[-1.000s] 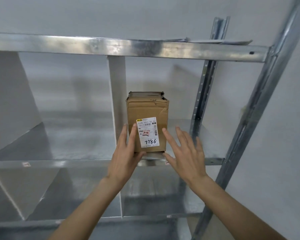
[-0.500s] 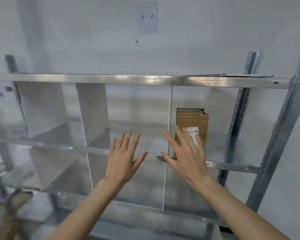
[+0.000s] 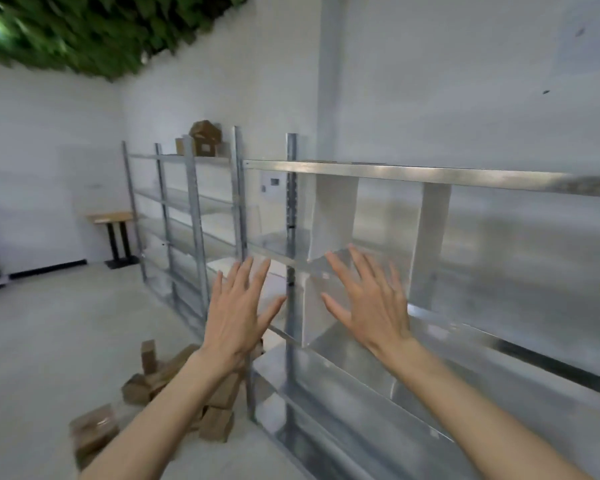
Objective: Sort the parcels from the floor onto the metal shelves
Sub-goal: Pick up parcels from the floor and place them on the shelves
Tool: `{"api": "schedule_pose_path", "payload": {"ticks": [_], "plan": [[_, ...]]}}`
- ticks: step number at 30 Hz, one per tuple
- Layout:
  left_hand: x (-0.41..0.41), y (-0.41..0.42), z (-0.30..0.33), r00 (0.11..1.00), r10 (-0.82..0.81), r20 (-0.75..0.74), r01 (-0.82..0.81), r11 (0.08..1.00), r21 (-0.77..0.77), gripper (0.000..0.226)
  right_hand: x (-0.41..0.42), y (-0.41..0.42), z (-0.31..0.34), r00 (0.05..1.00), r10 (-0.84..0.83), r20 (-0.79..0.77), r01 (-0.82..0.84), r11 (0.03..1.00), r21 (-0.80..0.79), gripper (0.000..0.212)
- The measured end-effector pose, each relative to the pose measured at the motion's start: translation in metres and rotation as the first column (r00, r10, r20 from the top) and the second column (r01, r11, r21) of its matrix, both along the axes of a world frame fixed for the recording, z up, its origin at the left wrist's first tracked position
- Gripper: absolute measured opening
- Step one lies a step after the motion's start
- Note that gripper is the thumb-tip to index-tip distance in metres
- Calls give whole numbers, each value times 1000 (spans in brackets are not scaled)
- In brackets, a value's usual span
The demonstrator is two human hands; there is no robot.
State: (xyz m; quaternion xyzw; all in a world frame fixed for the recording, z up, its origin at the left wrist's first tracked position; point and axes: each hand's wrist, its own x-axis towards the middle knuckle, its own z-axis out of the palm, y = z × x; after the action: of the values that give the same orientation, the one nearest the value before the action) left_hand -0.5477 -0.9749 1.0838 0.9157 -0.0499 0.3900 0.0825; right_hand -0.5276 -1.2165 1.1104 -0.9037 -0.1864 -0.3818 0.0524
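Both my hands are raised in front of me with fingers spread, holding nothing. My left hand and my right hand hover before the near metal shelf unit, whose bays have white dividers. A pile of brown cardboard parcels lies on the concrete floor at the lower left, beside the shelf's foot. One more parcel lies apart, closer to me. The view is blurred by head motion.
More metal shelf units run along the wall to the left, with cardboard boxes on top. A small wooden table stands at the far wall. Open concrete floor spreads to the left.
My view has swung left, away from the labelled box set on the shelf; that box is out of sight. Both hands have let go and stay spread and empty.
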Motion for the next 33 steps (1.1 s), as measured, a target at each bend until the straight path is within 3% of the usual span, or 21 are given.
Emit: {"api": "schedule_pose_path", "payload": {"ticks": [7, 13, 22, 33], "plan": [[30, 239, -12, 987, 156, -46, -157, 987, -24, 74, 87, 250, -13, 979, 200, -33, -201, 979, -31, 72], [60, 389, -7, 963, 265, -56, -266, 964, -12, 74, 146, 410, -19, 950, 301, -84, -301, 954, 9, 70], [143, 537, -40, 931, 356, -84, -357, 934, 8, 66, 247, 578, -44, 904, 405, -135, -412, 911, -21, 71], [361, 690, -82, 890, 389, -239, -390, 920, 47, 70, 470, 732, -96, 891, 386, -238, -397, 918, 4, 72]]}}
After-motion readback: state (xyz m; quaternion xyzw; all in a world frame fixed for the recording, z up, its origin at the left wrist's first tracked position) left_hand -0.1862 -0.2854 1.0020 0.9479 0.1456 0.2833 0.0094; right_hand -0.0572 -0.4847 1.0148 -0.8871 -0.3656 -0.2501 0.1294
